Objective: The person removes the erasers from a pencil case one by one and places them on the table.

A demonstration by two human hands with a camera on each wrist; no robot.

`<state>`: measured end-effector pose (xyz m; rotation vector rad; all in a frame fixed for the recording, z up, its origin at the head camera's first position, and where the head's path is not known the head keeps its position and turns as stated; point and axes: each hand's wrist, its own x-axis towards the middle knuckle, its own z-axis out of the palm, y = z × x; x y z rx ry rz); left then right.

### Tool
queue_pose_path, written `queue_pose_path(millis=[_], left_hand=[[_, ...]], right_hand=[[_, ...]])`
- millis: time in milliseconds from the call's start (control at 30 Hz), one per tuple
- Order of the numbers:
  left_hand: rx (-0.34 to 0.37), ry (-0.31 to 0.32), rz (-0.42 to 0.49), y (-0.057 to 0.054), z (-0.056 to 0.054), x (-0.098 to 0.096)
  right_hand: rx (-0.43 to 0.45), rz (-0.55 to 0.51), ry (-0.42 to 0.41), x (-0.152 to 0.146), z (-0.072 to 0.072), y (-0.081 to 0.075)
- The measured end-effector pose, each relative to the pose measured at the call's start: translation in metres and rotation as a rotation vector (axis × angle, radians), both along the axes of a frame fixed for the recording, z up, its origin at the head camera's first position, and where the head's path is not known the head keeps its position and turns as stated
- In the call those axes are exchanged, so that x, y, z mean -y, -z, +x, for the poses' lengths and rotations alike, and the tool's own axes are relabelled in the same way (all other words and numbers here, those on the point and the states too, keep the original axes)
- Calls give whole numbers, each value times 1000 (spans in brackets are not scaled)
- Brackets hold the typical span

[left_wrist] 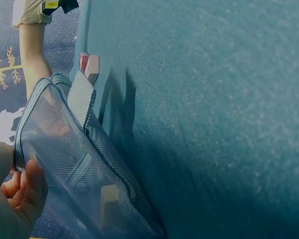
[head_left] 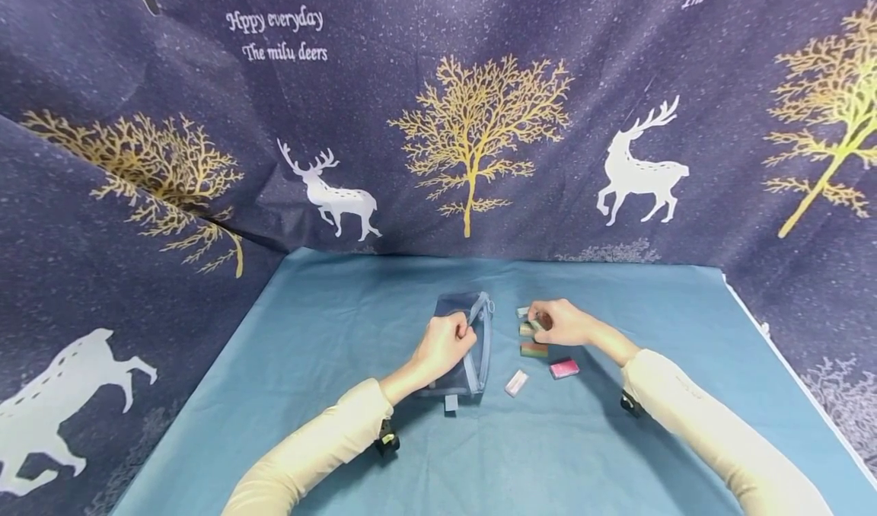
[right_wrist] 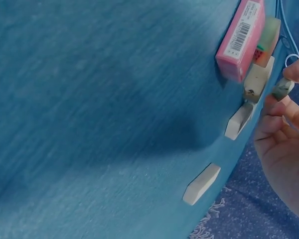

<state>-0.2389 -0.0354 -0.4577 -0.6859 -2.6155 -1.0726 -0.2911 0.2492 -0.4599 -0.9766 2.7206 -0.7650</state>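
My left hand [head_left: 445, 345] grips the open edge of a blue-grey mesh zip pouch [head_left: 448, 383], holding its mouth up. Through the mesh in the left wrist view, a yellowish block [left_wrist: 109, 199] shows inside the pouch. To the right of the pouch, my right hand [head_left: 563, 323] pinches a small grey-green eraser [right_wrist: 283, 88] between thumb and fingers. Below that hand lie a green-and-orange eraser [head_left: 534, 350], a beige eraser [right_wrist: 256, 82] and a pale slanted eraser [right_wrist: 238, 121].
A pink box with a barcode label [right_wrist: 242, 40] lies near the right hand. Closer to the front is a whitish block [head_left: 517, 383]. A pale fabric tab [head_left: 451, 403] sticks out from the pouch's near side. Dark printed cloth [head_left: 425, 196] hangs behind the blue-covered table [head_left: 521, 463].
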Motion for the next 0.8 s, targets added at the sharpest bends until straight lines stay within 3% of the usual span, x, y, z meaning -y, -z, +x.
queue_pose_path(millis=[367, 533, 800], left_hand=[[6, 12, -2, 0, 0, 0], [4, 18, -4, 1, 0, -2], [15, 27, -2, 1, 2, -2]], right_hand=[[20, 20, 13, -14, 0, 8], [-10, 6, 7, -16, 2, 6], [14, 13, 6, -23, 11, 3]])
